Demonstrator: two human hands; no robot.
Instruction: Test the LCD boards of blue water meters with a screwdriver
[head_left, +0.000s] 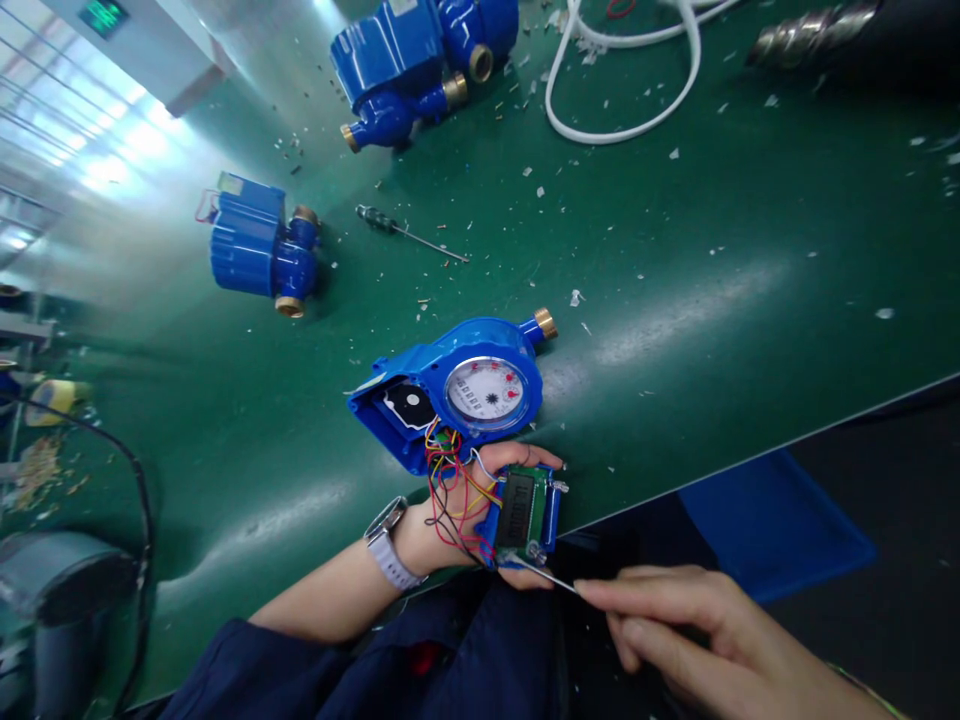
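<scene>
My left hand (450,510), with a watch on the wrist, is closed around a small circuit board module (519,512) with a dark display in a blue frame. Red, black, yellow and white wires (448,465) run from the module into the opened housing of a blue water meter (480,345) lying just beyond. A round white dial (487,392) faces up on that meter. Between its fingertips, my right hand (682,630) pinches a thin metal tool (553,577). The tool's tip meets the module's lower corner; its handle end is hidden.
Beyond the meter lies a screwdriver (405,235). Another blue meter (255,245) stands at left, with more meters (397,60) at the back. A white cable (600,136) loops near a dark tool with a metal nozzle (814,38). Small screws and scraps litter the green table (675,250).
</scene>
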